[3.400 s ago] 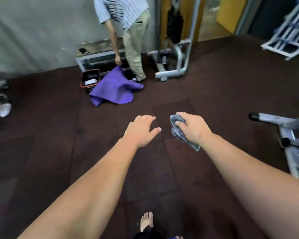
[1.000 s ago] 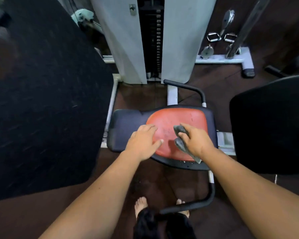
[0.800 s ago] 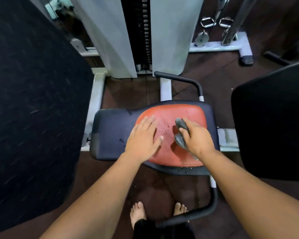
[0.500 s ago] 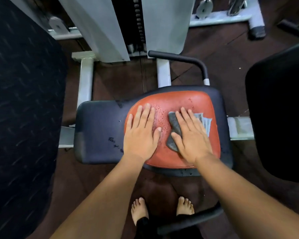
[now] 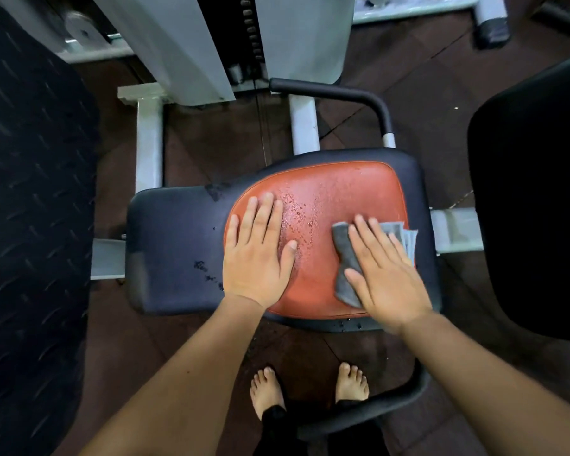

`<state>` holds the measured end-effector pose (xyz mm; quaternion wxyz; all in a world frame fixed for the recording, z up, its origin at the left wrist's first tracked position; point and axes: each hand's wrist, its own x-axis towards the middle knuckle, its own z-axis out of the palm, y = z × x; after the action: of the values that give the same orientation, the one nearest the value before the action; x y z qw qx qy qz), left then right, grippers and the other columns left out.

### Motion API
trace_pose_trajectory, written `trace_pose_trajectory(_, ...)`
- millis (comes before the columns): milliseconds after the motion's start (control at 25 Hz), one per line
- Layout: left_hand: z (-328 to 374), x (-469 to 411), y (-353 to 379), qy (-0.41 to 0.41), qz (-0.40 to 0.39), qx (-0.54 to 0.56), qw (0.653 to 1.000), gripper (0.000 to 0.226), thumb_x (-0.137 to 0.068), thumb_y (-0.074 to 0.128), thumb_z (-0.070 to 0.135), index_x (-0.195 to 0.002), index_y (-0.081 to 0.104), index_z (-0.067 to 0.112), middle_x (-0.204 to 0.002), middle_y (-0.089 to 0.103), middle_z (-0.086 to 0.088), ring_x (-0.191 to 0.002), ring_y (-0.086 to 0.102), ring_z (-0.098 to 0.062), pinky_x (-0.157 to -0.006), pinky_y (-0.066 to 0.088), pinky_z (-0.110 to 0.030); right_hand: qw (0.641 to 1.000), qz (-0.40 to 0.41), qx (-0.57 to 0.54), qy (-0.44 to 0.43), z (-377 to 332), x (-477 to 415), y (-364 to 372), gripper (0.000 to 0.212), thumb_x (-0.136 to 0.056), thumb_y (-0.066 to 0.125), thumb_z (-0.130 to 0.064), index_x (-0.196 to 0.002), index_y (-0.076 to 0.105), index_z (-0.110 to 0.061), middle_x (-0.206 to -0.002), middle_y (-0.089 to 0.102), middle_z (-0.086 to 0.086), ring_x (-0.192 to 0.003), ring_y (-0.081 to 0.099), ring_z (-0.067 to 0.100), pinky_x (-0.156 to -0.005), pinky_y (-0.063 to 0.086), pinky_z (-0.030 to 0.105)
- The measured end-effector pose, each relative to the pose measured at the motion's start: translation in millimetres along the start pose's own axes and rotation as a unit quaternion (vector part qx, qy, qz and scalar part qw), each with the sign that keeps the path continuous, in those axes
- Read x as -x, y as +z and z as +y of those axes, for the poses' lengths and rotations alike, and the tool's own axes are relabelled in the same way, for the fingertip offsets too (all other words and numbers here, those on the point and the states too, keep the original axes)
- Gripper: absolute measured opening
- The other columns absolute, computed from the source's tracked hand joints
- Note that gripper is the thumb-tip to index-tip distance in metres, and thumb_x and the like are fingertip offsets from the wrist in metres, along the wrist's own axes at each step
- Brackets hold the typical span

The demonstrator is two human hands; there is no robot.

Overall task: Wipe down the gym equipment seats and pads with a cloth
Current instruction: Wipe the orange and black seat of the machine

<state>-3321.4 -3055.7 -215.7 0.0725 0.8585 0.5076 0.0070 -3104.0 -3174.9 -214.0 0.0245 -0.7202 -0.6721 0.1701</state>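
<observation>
A gym machine seat (image 5: 175,245) lies below me, black with an orange-red centre panel (image 5: 336,192) that carries water droplets. My left hand (image 5: 257,255) rests flat on the panel's left part, fingers straight. My right hand (image 5: 385,271) presses a grey cloth (image 5: 344,248) flat against the panel's right side, fingers straight over it. The cloth's lighter edge sticks out past my fingertips near the seat's right rim.
A large black pad (image 5: 33,225) fills the left side and another black pad (image 5: 533,209) stands at the right. The white weight-stack tower (image 5: 244,41) rises behind the seat. Black handle bars (image 5: 343,93) curve behind and in front of it. My bare feet (image 5: 310,390) stand on the dark floor.
My right hand has slid the cloth rightward across the orange panel toward the seat's right edge. My left hand stays flat on the left part. The view has dipped closer to the seat.
</observation>
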Motion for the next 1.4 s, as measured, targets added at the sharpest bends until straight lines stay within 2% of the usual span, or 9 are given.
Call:
trace_pose_trajectory(200, 0, -1, 3, -0.001, 0.006, -0.013, 1.0, 0.068, -0.105, 0.028, 0.05, -0.164, 0.018, 0.02, -0.172, 0.011, 0.002, -0.16, 0.005, -0.021, -0.127, 0.013, -0.05, 0.993, 0.049, -0.038, 0.097, 29, -101, -23, 0.064, -0.105, 0.026, -0.042, -0.163, 0.01, -0.017, -0.171, 0.001, 0.002, -0.157, -0.002, 0.022, -0.127, 0.008, 0.047)
trace_pose_trajectory(280, 0, -1, 4, 0.002, 0.009, -0.015, 1.0, 0.068, -0.105, 0.028, 0.05, -0.164, 0.017, 0.019, -0.172, 0.011, 0.001, -0.159, 0.006, -0.021, -0.127, 0.013, -0.051, 0.991, 0.06, -0.047, 0.113, 21, -105, -24, 0.064, -0.106, 0.026, -0.042, -0.163, 0.008, -0.017, -0.171, -0.001, 0.003, -0.157, -0.003, 0.023, -0.127, 0.005, 0.046)
trace_pose_trajectory(520, 1, 0, 5, -0.001, 0.011, -0.017, 1.0, 0.068, -0.105, 0.029, 0.049, -0.164, 0.018, 0.019, -0.173, 0.011, 0.001, -0.16, 0.005, -0.021, -0.127, 0.012, -0.05, 1.0, 0.005, 0.019, -0.013, -4, 27, 14, 0.068, -0.103, 0.028, -0.046, -0.161, 0.014, -0.015, -0.17, 0.008, 0.004, -0.157, 0.004, 0.021, -0.123, 0.017, 0.049)
trace_pose_trajectory(720, 1, -1, 6, -0.002, 0.007, -0.022, 1.0, 0.068, -0.105, 0.026, 0.05, -0.165, 0.015, 0.02, -0.173, 0.01, 0.002, -0.16, 0.004, -0.021, -0.127, 0.012, -0.051, 0.993, 0.052, -0.045, 0.099, 30, -102, -22, 0.066, -0.106, 0.026, -0.042, -0.162, 0.007, -0.014, -0.171, -0.003, 0.006, -0.157, -0.003, 0.023, -0.127, 0.008, 0.047)
trace_pose_trajectory(800, 0, -1, 7, -0.002, 0.008, -0.024, 1.0, 0.068, -0.105, 0.025, 0.05, -0.165, 0.015, 0.02, -0.173, 0.01, 0.002, -0.16, 0.004, -0.021, -0.127, 0.012, -0.051, 0.992, 0.056, -0.039, 0.108, 21, -120, -26, 0.066, -0.106, 0.026, -0.041, -0.162, 0.007, -0.013, -0.171, -0.002, 0.006, -0.157, -0.003, 0.024, -0.127, 0.006, 0.046)
trace_pose_trajectory(1000, 0, -1, 7, -0.002, 0.013, -0.018, 1.0, 0.068, -0.104, 0.027, 0.05, -0.164, 0.018, 0.019, -0.173, 0.01, 0.002, -0.16, 0.005, -0.02, -0.127, 0.012, -0.05, 0.995, -0.003, 0.06, -0.08, -11, 3, 6, 0.066, -0.105, 0.023, -0.046, -0.161, 0.01, -0.015, -0.17, 0.007, 0.005, -0.157, 0.009, 0.026, -0.126, 0.013, 0.048)
trace_pose_trajectory(1080, 0, -1, 8, -0.003, 0.015, -0.017, 1.0, 0.068, -0.104, 0.027, 0.05, -0.164, 0.019, 0.019, -0.173, 0.01, 0.002, -0.16, 0.005, -0.02, -0.128, 0.011, -0.049, 0.989, -0.007, 0.073, -0.125, 10, 1, 5, 0.065, -0.105, 0.025, -0.045, -0.161, 0.015, -0.014, -0.169, 0.011, 0.005, -0.156, 0.011, 0.025, -0.125, 0.016, 0.048)
trace_pose_trajectory(1280, -1, -2, 8, -0.002, 0.011, -0.023, 1.0, 0.068, -0.105, 0.026, 0.051, -0.165, 0.016, 0.02, -0.173, 0.009, 0.002, -0.16, 0.003, -0.02, -0.128, 0.01, -0.049, 0.999, 0.029, 0.001, 0.046, 24, -110, -32, 0.064, -0.107, 0.026, -0.038, -0.163, 0.006, -0.014, -0.171, -0.001, 0.003, -0.157, -0.004, 0.022, -0.127, 0.007, 0.047)
trace_pose_trajectory(1400, -2, -2, 10, -0.002, 0.016, -0.018, 1.0, 0.068, -0.105, 0.029, 0.05, -0.165, 0.017, 0.019, -0.173, 0.009, 0.002, -0.16, 0.003, -0.02, -0.128, 0.01, -0.049, 0.999, 0.032, 0.016, 0.039, 0, -72, -11, 0.066, -0.106, 0.025, -0.042, -0.162, 0.005, -0.014, -0.17, -0.004, 0.003, -0.157, -0.006, 0.022, -0.127, 0.003, 0.046)
